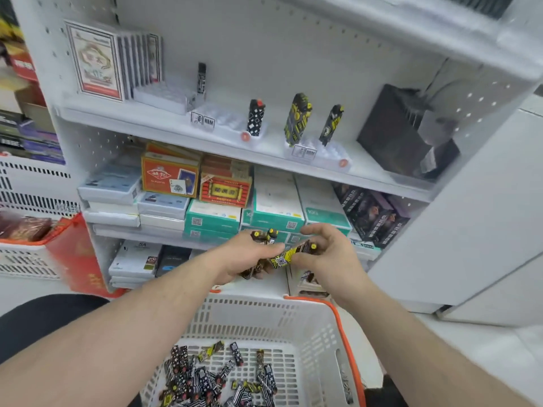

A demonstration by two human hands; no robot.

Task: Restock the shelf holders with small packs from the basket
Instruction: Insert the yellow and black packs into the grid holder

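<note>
Gripping a bunch of small dark yellow-capped packs [261, 237], the left hand [249, 255] had its fingers curled round them, while the right hand [326, 251] pinched one black-and-yellow patterned pack [289, 255] between thumb and fingers [316, 230], the two hands nearly touching over that pack. Below the fingers and nearer the person stood the white slotted plastic basket with an orange rim [317, 327], and on its bottom lay a loose heap of small black, white and yellow patterned packs [211, 377]. Above the fingers, on the white metal shelf [164, 121], stood the clear plastic holders [332, 155]; one upright black pack with white squares [256, 117] stood in the holder up and left of the fingers, and two tall black-and-yellow packs [297, 118] leaned in the holder straight above. Just behind the fingers lay stacked teal-and-white boxes [214, 217], with orange card boxes [170, 177] up and to the left. A dark box [390, 127] sat on the shelf up and to the right.
</note>
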